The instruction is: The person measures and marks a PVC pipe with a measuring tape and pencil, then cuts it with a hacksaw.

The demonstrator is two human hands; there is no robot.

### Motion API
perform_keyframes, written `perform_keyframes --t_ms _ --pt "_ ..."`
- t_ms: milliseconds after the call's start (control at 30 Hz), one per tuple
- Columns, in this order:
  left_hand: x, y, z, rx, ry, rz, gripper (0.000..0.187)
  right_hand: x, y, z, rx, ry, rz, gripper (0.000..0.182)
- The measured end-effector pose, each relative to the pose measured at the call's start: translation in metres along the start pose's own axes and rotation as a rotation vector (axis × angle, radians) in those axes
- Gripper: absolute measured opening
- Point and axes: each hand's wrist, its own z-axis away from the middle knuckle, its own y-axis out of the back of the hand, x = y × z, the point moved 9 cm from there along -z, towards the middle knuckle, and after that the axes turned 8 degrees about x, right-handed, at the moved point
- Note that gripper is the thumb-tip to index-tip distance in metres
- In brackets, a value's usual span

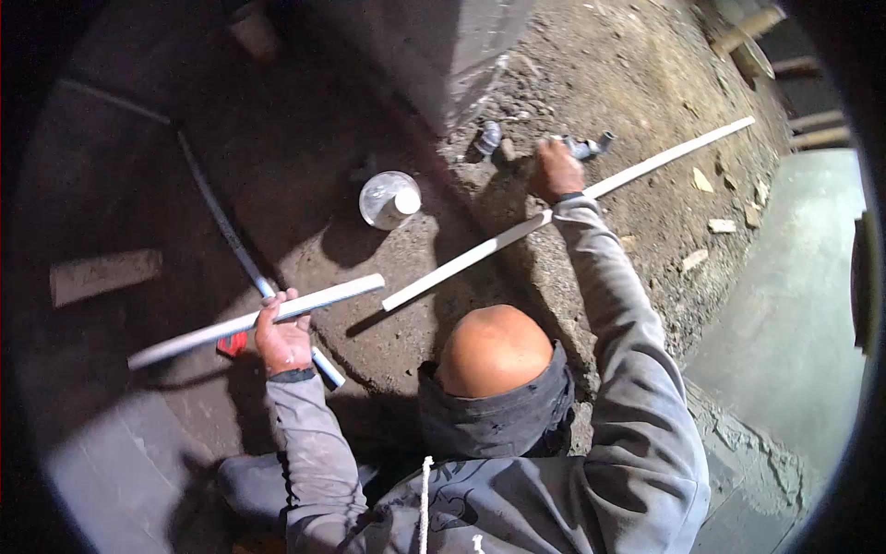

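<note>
My left hand point(284, 342) is closed around a white pipe point(203, 336), which slants across the palm. My right hand point(557, 171) reaches to the ground, its fingers curled at a grey pipe fitting point(587, 148); the contact is partly hidden. A longer white pipe point(655, 164) passes beneath my right wrist. Another grey fitting point(488, 138) lies to the left of that hand. Between the hands stands a round clear container point(374, 200) with a white round piece in it. Below the held pipe, a red object point(233, 344) is partly visible beside my left hand.
A thin pipe point(218, 210) runs along the ground and under the held pipe. A flat block point(106, 276) lies at the left. My bare knee point(496, 351) is at lower centre. A concrete corner point(452, 65) juts in above, with rubble around it and a smooth slab point(784, 295) at right.
</note>
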Motion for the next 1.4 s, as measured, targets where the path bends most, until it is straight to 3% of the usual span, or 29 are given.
perform_keyframes --t_ms 67,100,167,267,367,433,500,633,733,833,967,1033,1067,1133,1233,1333,1400 --pt "0.002 -0.001 0.008 0.081 -0.005 0.014 0.013 -0.013 0.046 -0.003 0.14 -0.05 -0.087 0.014" --pt "0.001 -0.004 0.009 0.061 0.012 0.02 0.013 -0.023 0.07 -0.003 0.186 -0.121 -0.107 0.018" --pt "-0.002 -0.006 0.008 0.031 0.019 0.015 0.013 -0.053 0.104 -0.001 0.295 -0.032 -0.329 0.024" --pt "-0.011 -0.02 0.01 -0.029 0.002 0.048 0.015 -0.121 0.091 0.0 -0.079 -0.028 -1.046 0.022" --pt "-0.015 -0.032 0.014 -0.149 -0.001 0.06 0.03 -0.214 0.088 0.013 -0.328 0.064 -1.271 0.021" --pt "-0.009 -0.036 0.017 -0.202 -0.068 0.044 0.038 -0.268 0.083 0.019 -0.347 0.211 -1.317 0.023" --pt "0.005 -0.048 0.029 -0.258 -0.136 0.013 0.057 -0.312 0.081 0.029 -0.433 0.293 -1.25 0.024" --pt "0.011 -0.053 0.038 -0.274 -0.12 -0.015 0.062 -0.364 0.082 0.049 -0.48 0.493 -1.211 0.024" --pt "0.014 -0.045 0.039 -0.24 -0.164 -0.048 0.057 -0.376 0.077 0.056 -0.649 0.476 -1.191 0.024" --pt "0.01 -0.036 0.042 -0.159 -0.172 -0.137 0.038 -0.379 0.075 0.063 -0.768 0.489 -1.065 0.027" --pt "0.001 -0.041 0.046 -0.181 -0.148 -0.189 0.041 -0.367 0.076 0.064 -0.75 0.52 -1.054 0.032" --pt "0.0 -0.039 0.042 -0.182 -0.141 -0.235 0.042 -0.346 0.07 0.047 -0.56 0.606 -1.079 0.038" --pt "0.002 -0.032 0.039 -0.123 -0.146 -0.232 0.043 -0.325 0.083 0.033 -0.454 0.55 -1.027 0.033" --pt "0.007 -0.02 0.033 -0.053 -0.163 -0.251 0.043 -0.276 0.09 0.008 -0.082 0.477 -0.634 0.045" --pt "-0.007 0.001 0.018 0.018 -0.09 -0.196 0.042 -0.236 0.042 0.025 -0.125 0.48 -0.282 0.058" --pt "-0.019 0.006 0.012 0.027 -0.035 -0.102 0.039 -0.234 0.003 0.046 -0.129 0.608 -0.129 0.046" --pt "-0.018 0.002 0.016 0.027 -0.032 -0.074 0.038 -0.228 -0.001 0.046 -0.137 0.559 -0.176 0.044"
